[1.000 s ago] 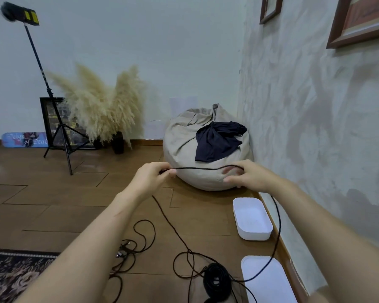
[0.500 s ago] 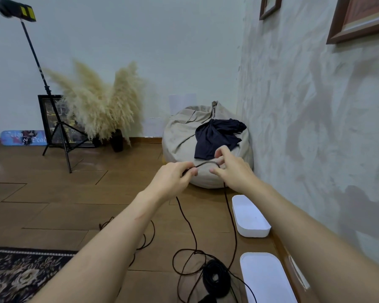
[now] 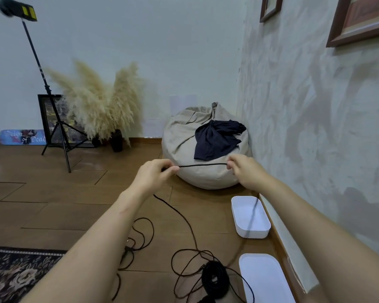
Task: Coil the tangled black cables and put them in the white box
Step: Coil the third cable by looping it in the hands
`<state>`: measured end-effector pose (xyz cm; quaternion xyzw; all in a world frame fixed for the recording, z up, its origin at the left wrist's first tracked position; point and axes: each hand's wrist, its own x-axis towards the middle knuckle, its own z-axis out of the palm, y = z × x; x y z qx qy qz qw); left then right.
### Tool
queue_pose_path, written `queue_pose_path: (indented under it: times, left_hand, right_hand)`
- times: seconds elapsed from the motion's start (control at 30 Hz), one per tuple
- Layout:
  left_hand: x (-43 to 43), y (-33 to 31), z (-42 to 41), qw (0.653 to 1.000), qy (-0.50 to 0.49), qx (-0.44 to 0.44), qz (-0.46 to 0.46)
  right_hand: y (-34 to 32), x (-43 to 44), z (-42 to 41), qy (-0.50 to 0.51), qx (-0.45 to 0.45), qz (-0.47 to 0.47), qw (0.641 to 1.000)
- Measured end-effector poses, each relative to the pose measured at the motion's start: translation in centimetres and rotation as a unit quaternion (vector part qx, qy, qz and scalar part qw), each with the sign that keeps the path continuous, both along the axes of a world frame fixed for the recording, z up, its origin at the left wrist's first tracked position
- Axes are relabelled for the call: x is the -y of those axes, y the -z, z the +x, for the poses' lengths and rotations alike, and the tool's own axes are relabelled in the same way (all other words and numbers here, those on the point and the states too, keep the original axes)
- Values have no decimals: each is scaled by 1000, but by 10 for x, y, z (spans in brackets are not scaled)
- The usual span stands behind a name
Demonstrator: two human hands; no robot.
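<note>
Wooden floor (image 3: 53,211) in a room corner, with two hands stretching a black cable (image 3: 202,165) taut at frame centre.

Legible writing is only on a flat board (image 3: 22,137) against the far wall at left: "of Dea" under a word like "Reign". The left hand (image 3: 153,173) and right hand (image 3: 245,171) are apart, each pinching the cable in front of a beige beanbag (image 3: 184,138) draped with a dark cloth (image 3: 214,138). More of the cable trails in loose loops (image 3: 184,254) to a coiled bundle (image 3: 214,278) at the bottom, just beside a white lid (image 3: 265,278). One blurred strand crosses the white box (image 3: 253,234) by the right wall. Pampas grass (image 3: 103,101), a light stand (image 3: 42,68) and a rug (image 3: 13,274) fill the left.
</note>
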<state>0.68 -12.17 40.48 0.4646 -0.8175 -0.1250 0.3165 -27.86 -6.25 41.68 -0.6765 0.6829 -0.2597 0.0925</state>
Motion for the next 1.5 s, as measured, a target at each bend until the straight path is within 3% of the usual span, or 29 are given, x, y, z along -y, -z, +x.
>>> queue_pose_path:
  times: [0.07, 0.17, 0.27, 0.37, 0.5, 0.57, 0.63, 0.7, 0.77, 0.9, 1.07, 1.13, 1.23, 1.3, 1.4, 1.5]
  left_hand:
    - [-2, -9, -6, 999, 0, -13, -32]
    - [-12, -17, -23, 998, 34, -10, -54]
    - [-19, -11, -41, 995, 72, 18, -62]
    - [-19, -6, -42, 995, 88, 24, -46]
    - [-4, -5, -9, 1000, 20, -3, -8]
    - [1, -9, 5, 1000, -20, -7, -18]
    - [2, -14, 6, 999, -28, -10, -30]
    - [-5, -17, -7, 999, 3, -9, -37]
    - [-14, -17, -24, 998, 40, -7, -45]
    - [-14, -12, -28, 997, 63, 5, -37]
    - [5, -5, 21, 1000, -28, 8, 6]
    - [7, -5, 23, 999, -35, 7, -5]
    - [-4, -9, 1, 999, 3, 1, -35]
    - [-11, -6, -16, 998, 41, 4, -48]
    - [-14, 1, -23, 997, 65, 18, -30]
    - [-3, 6, -3, 999, 36, 21, 18]
  right_hand:
    - [-4, -4, -1, -40, 28, 47, 998]
    - [-4, -12, 16, -108, 164, 105, 975]
    - [-3, -14, 32, -139, 204, 98, 964]
    - [-5, -10, 34, -166, 141, 42, 975]
    - [-9, -5, -1, -63, 44, -19, 997]
    - [-8, -8, -14, -29, -7, 11, 999]
    - [-8, -11, -10, -57, 12, 44, 997]
    - [-9, -14, 6, -105, 133, 65, 983]
    - [-10, -14, 22, -134, 197, 69, 969]
    - [-1, -7, 32, -166, 129, 1, 978]
    - [-9, -7, -4, -20, -9, -36, 999]
    - [-5, -7, -9, -34, 8, 8, 999]
    - [1, -9, 9, -121, 143, 57, 981]
    - [2, -9, 28, -166, 173, 79, 968]
    - [3, -8, 41, -174, 122, 23, 977]
    - [0, -6, 20, -74, 18, -28, 997]
